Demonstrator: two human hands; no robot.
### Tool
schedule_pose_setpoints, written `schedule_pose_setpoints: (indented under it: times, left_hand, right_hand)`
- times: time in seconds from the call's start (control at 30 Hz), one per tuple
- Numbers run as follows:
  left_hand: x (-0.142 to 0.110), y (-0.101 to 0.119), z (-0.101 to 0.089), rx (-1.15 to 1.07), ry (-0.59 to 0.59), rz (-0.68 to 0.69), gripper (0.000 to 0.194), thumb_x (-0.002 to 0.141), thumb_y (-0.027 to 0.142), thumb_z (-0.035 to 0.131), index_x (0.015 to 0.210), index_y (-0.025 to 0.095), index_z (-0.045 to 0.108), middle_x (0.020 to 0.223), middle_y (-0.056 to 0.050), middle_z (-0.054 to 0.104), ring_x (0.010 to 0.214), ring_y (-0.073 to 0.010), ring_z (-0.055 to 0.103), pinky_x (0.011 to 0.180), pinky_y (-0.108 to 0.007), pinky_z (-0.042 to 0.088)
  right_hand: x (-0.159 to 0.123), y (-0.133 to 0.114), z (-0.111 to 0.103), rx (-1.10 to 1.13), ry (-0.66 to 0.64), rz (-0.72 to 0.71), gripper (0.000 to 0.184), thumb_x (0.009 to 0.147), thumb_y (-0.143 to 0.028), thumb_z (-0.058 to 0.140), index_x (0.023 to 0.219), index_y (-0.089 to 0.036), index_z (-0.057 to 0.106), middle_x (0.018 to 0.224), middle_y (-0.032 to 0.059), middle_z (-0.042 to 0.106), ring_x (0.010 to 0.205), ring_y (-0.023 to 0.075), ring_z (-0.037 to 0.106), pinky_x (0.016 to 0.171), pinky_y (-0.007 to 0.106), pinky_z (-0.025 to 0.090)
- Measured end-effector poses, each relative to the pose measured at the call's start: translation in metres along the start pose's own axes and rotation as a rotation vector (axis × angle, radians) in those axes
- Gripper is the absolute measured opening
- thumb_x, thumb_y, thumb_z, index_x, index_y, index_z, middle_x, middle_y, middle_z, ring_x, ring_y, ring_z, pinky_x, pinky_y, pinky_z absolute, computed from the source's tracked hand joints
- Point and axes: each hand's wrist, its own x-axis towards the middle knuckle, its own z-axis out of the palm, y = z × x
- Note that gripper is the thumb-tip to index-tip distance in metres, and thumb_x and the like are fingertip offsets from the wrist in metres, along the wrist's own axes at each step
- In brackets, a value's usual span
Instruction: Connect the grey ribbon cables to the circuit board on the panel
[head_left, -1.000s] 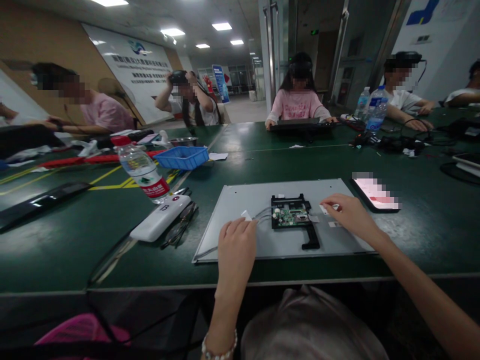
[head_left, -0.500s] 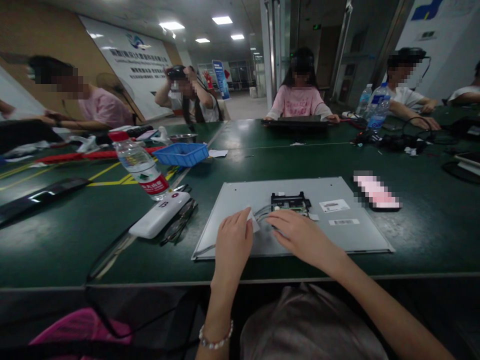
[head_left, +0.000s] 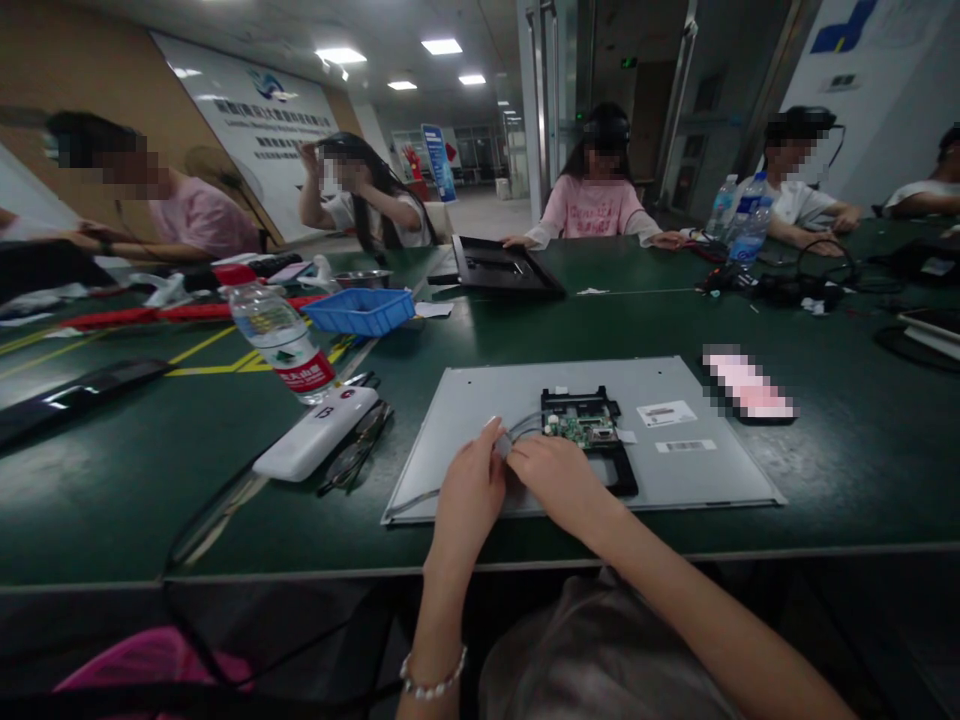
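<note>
A grey metal panel (head_left: 675, 480) lies flat on the green table in front of me. A small green circuit board (head_left: 581, 428) in a black frame sits at its middle, with thin wires running off to the left. My left hand (head_left: 469, 490) and my right hand (head_left: 551, 475) meet just left of the board. Both pinch a small white connector (head_left: 501, 443) at the end of the wires. Fingers of both hands are closed around it.
A white power bank (head_left: 315, 432), glasses (head_left: 356, 455) and a water bottle (head_left: 281, 340) stand to the left. A phone (head_left: 746, 385) lies right of the panel. A blue tray (head_left: 360, 310) sits further back. Several other people work across the table.
My right hand came from the panel's right side, crossed over the circuit board and joined my left hand at the white connector. The person opposite tilted up a black panel.
</note>
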Motion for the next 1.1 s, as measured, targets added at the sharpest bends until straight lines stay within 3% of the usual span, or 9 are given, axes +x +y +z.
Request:
schedule_pose_setpoints:
  times: [0.23, 0.3, 0.43, 0.57, 0.8, 0.97, 1.1]
  left_hand:
    - [0.003, -0.002, 0.002, 0.063, -0.015, -0.012, 0.043, 0.088, 0.013, 0.042, 0.131, 0.016, 0.045, 0.118, -0.010, 0.066, 0.107, -0.0232, 0.062, 0.093, -0.040, 0.048]
    - [0.004, -0.005, 0.002, 0.027, -0.031, -0.027, 0.042, 0.087, 0.014, 0.044, 0.130, 0.016, 0.046, 0.119, -0.009, 0.065, 0.109, -0.0223, 0.061, 0.094, -0.039, 0.048]
    - [0.006, -0.006, 0.000, 0.031, -0.061, -0.040, 0.041, 0.087, 0.015, 0.046, 0.128, 0.016, 0.046, 0.122, -0.009, 0.063, 0.109, -0.0216, 0.061, 0.096, -0.038, 0.046]
    - [0.008, -0.003, 0.001, 0.107, -0.065, -0.022, 0.046, 0.088, 0.019, 0.047, 0.133, 0.015, 0.040, 0.126, -0.013, 0.060, 0.110, -0.0239, 0.061, 0.097, -0.041, 0.044]
    - [0.011, 0.001, 0.002, 0.145, -0.045, -0.028, 0.058, 0.086, 0.019, 0.049, 0.140, 0.014, 0.027, 0.124, -0.014, 0.060, 0.109, -0.0245, 0.061, 0.095, -0.042, 0.045]
    - [0.014, 0.011, -0.001, 0.257, 0.025, -0.030, 0.039, 0.081, 0.018, 0.054, 0.120, 0.018, 0.051, 0.123, -0.012, 0.058, 0.113, -0.0252, 0.056, 0.095, -0.041, 0.044]
    - [0.011, 0.021, -0.004, 0.351, 0.116, 0.008, 0.026, 0.080, 0.018, 0.056, 0.106, 0.021, 0.059, 0.123, -0.010, 0.055, 0.112, -0.0277, 0.054, 0.096, -0.044, 0.041]
  right_hand:
    - [-0.008, -0.001, 0.006, 0.038, 0.025, -0.059, 0.017, 0.088, -0.009, 0.048, 0.094, -0.010, 0.064, 0.092, 0.0110, 0.067, 0.090, 0.0223, 0.061, 0.082, 0.033, 0.047]
    - [-0.011, -0.002, 0.003, 0.095, 0.026, -0.086, 0.018, 0.089, -0.019, 0.051, 0.097, -0.009, 0.064, 0.095, 0.0125, 0.068, 0.095, 0.0238, 0.060, 0.089, 0.036, 0.045]
    - [-0.021, -0.006, -0.005, 0.203, 0.033, -0.126, 0.046, 0.086, -0.048, 0.054, 0.106, -0.007, 0.062, 0.103, 0.0160, 0.067, 0.104, 0.0274, 0.058, 0.101, 0.042, 0.037]
    - [-0.032, -0.012, -0.004, 0.261, 0.050, -0.090, 0.062, 0.082, -0.056, 0.056, 0.116, -0.005, 0.057, 0.114, 0.0197, 0.064, 0.111, 0.0292, 0.055, 0.105, 0.043, 0.033]
    - [-0.039, -0.016, -0.002, 0.292, 0.054, -0.040, 0.053, 0.083, -0.047, 0.060, 0.119, -0.008, 0.055, 0.121, 0.0178, 0.061, 0.116, 0.0288, 0.053, 0.105, 0.043, 0.035]
    - [-0.045, 0.002, -0.031, 0.378, -0.003, -0.111, 0.030, 0.089, -0.031, 0.054, 0.113, -0.014, 0.060, 0.114, 0.0107, 0.066, 0.112, 0.0222, 0.057, 0.101, 0.037, 0.040]
    - [-0.065, 0.046, -0.051, 0.420, 0.062, 0.020, 0.028, 0.092, -0.029, 0.049, 0.116, -0.020, 0.060, 0.117, 0.0067, 0.065, 0.112, 0.0204, 0.057, 0.098, 0.037, 0.043]
